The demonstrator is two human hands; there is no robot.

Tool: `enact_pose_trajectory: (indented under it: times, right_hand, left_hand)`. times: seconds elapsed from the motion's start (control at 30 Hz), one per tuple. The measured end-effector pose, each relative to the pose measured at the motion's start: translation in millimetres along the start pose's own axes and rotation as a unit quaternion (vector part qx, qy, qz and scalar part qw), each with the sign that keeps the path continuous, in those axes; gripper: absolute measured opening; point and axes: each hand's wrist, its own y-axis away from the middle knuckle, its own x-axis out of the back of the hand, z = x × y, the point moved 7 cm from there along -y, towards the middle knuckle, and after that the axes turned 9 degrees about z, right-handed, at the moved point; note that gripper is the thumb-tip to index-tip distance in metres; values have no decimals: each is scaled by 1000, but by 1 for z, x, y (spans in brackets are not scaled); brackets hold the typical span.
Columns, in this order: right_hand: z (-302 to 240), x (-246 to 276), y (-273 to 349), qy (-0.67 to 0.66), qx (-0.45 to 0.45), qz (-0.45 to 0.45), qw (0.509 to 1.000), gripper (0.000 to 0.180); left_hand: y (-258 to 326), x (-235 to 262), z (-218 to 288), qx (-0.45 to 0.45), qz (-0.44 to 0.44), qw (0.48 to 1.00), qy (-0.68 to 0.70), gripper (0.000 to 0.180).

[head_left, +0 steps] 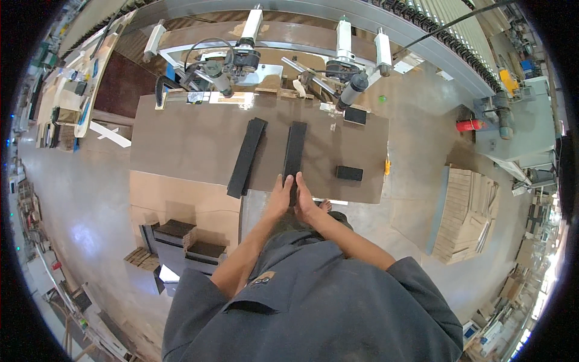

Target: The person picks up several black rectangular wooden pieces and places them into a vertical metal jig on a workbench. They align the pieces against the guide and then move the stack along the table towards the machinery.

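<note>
A long stack of narrow black strips [295, 145] lies lengthwise on the brown table, its near end between my two hands. My left hand [281, 193] presses against its left side, and my right hand [304, 194] presses against its right side, thumbs on top. Both palms face inward; the fingers underneath are partly hidden. Left of it, apart from my hands, rests a second pile of black strips [246, 158], slightly fanned and tilted.
Two small black blocks, one near block [349, 173] and one far block [355, 116], sit on the table [181, 136]. Machine heads [353, 90] stand along its far edge. Dark boxes [175, 232] are at lower left; stacked boards [464, 211] stand on the floor at right.
</note>
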Motion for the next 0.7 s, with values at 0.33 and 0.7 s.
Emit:
enact_pose_trajectory:
  times: [0.33, 0.7]
  right_hand:
    - [-118, 110, 26, 412, 474, 247, 738, 65]
    - [-151, 303, 63, 492, 421, 451, 615, 82]
  left_hand:
    - [-34, 145, 79, -191, 261, 848, -419, 78]
    - [-27, 146, 114, -291, 301, 835, -357, 63]
